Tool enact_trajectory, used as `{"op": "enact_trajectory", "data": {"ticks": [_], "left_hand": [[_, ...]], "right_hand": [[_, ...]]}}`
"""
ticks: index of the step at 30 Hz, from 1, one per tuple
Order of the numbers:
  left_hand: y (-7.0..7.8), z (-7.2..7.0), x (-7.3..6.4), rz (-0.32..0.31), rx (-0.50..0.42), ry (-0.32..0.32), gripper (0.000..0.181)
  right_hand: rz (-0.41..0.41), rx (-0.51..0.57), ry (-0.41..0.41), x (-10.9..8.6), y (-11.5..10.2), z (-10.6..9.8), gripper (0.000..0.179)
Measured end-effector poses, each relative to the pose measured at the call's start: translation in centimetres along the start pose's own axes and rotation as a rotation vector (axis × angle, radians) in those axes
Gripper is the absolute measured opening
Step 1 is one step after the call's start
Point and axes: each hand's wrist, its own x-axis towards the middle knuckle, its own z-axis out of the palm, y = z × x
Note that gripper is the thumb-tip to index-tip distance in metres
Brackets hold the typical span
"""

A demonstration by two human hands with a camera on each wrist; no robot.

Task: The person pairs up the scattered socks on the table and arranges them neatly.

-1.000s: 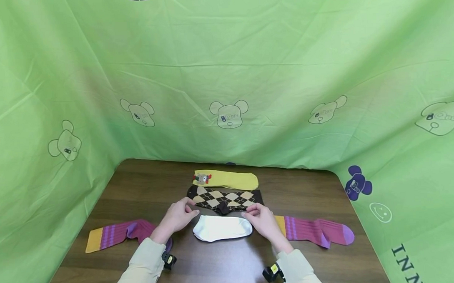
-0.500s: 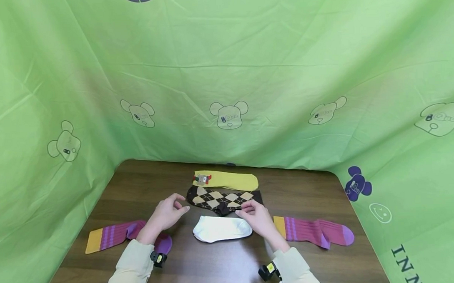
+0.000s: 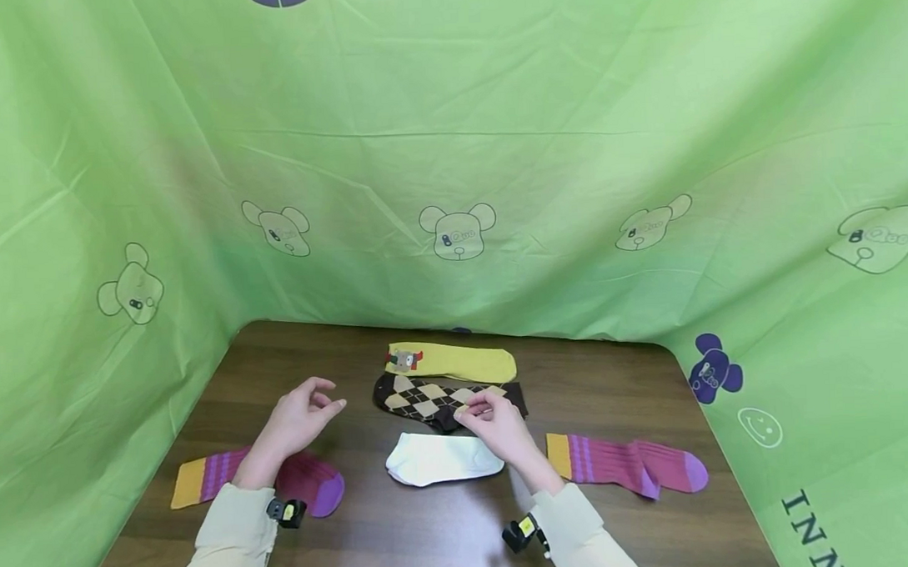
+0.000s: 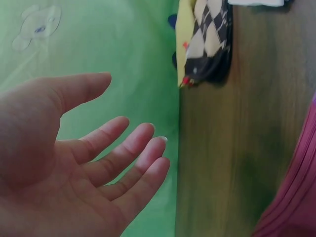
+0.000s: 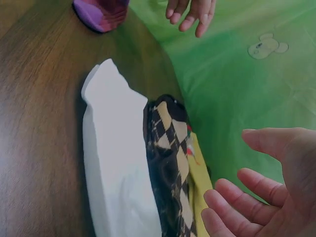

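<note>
My left hand [image 3: 297,418] is in the air above the left magenta sock [image 3: 309,482], fingers relaxed and holding nothing; its forearm hides part of that sock. In the left wrist view the palm and loosely bent fingers are bare. My right hand [image 3: 497,428] overlaps the dark argyle sock [image 3: 416,395] and the right end of the white sock [image 3: 441,457] in the head view. Nothing lies between its fingers in the right wrist view. Behind the argyle sock a yellow sock [image 3: 464,363] lies flat, with an animal face at its left end.
Another magenta sock [image 3: 610,460] with a yellow cuff and purple toe lies at the right. All the socks rest on a brown wooden table [image 3: 403,535]. A green curtain [image 3: 558,255] printed with bear faces hangs around its back and sides.
My left hand has moved left, away from the white sock to above the left magenta sock. The right hand has shifted slightly left. The socks have stayed in place.
</note>
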Motion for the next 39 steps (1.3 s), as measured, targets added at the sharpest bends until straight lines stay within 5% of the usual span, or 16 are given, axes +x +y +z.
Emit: {"op": "enact_trajectory", "data": {"ticks": [14,24,33,39], "left_hand": [[-2.9,-4.8,-0.8,-0.014,0.039,0.054,0.052],[-6.6,-8.2,-1.4,-0.097,0.080,0.043,0.060],[-10.6,-9.3,-2.1,-0.188,0.097,-0.028,0.058],[-12.6,-9.2,-3.1,-0.230,0.133,-0.081,0.060]], "right_hand": [[-0.024,0.031,-0.060,1.9,-3.1,1.9,0.033],[-0.049,0.027,-0.139,2.3,-4.7,4.5,0.032],[-0.129,0.026,-0.204,2.7,-6.1,7.2,0.031],[-0.123,-0.069,-0.243,2.4,-6.7,9.2,0.035]]}}
